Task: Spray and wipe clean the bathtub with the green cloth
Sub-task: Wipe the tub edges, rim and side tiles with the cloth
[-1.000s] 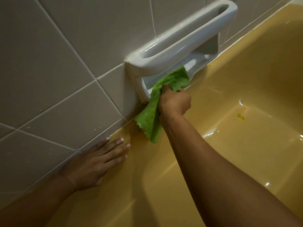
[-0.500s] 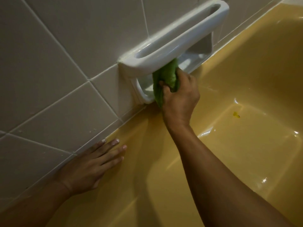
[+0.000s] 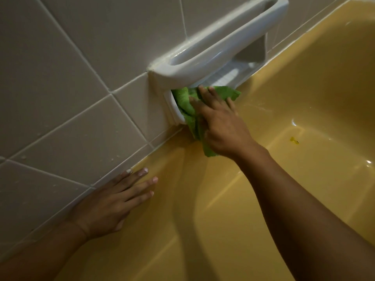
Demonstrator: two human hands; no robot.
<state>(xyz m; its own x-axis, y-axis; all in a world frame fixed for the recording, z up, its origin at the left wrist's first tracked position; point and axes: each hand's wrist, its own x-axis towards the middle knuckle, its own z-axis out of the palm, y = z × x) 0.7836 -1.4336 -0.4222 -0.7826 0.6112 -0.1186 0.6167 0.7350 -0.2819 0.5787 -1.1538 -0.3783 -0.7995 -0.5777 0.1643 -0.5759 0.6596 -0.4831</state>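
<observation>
Nearest the camera, well short of the soap dish point(image 3: 219, 49), the left hand point(image 3: 107, 203) lies flat on the yellow bathtub point(image 3: 203, 230) ledge where it meets the tiled wall point(image 3: 71, 78). Its fingers point(image 3: 140, 185) are straight, spread and holding nothing, most likely propping the body during the long lean toward the dish. Beyond it, the right hand point(image 3: 223, 130) reaches to the lower left opening of the soap dish. Its fingers point(image 3: 205, 94) are extended rather than curled, pressing the green cloth point(image 3: 184, 100) into the recess. This flat push seems meant to drive the fabric against the inner corner under the grab bar, where a fist would not fit. The cloth is bunched inside that opening, with a tail hanging below the dish past the palm toward the tub ledge. The dish is set into the wall directly above the ledge, so wiping it looks like part of the wall-side pass. To the right of the dish and lower, a small yellow speck point(image 3: 294, 140) lies on the tub floor, apparently not yet wiped.
</observation>
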